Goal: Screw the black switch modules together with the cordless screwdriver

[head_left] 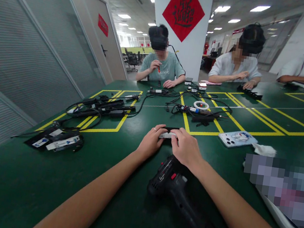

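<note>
My left hand (pixel 151 140) and my right hand (pixel 186 146) meet over the green table (pixel 100 190). Between them they grip a small flat piece, black with a pale strip (pixel 167 135), one hand at each end. My fingers cover much of it, so its kind cannot be made out. A ring shows on a finger of my left hand. Just below my right hand lies a black cordless drill (pixel 168 183) with red buttons, its handle pointing toward the lower right. My right wrist passes close above it.
Left lie black cables and tools (pixel 107 107) and a black pouch with white labels (pixel 53 139). Ahead are a tape roll (pixel 201 105) and wired tools (pixel 195 111). A phone (pixel 238 138) and a crumpled tissue (pixel 264 150) sit right. Several people work across the table.
</note>
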### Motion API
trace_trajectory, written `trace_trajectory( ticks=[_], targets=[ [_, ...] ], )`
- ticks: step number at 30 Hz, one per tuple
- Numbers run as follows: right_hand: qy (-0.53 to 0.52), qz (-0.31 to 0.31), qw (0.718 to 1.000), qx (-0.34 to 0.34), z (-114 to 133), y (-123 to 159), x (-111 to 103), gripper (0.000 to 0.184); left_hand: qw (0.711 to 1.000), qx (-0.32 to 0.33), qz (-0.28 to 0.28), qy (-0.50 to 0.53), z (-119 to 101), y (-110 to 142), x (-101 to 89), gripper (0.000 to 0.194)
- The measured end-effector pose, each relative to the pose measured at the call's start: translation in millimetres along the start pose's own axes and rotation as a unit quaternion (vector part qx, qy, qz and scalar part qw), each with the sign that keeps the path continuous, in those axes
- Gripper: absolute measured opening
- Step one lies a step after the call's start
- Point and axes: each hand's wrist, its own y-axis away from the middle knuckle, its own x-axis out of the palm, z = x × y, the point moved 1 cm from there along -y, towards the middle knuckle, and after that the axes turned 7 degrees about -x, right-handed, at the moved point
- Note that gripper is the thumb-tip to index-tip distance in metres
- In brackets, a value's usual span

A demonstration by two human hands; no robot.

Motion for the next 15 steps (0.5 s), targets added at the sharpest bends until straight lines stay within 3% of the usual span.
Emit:
trace_trajectory(
  ticks=[4,8,15],
  targets=[
    [0.039,0.027,0.998,0.042,-5,-2,6,0.039,0.998,-0.010,0.012,0.053,-2,0,-1.2,0.028],
    [0.025,0.060,0.996,0.053,-15,-4,11,0.030,0.993,-0.039,0.004,0.107,-6,5,-2.9,0.031],
    [-0.021,0.005,0.999,0.040,-17,-4,12,0.020,0.987,-0.082,0.018,0.136,2,5,5.1,0.045]
  ],
)
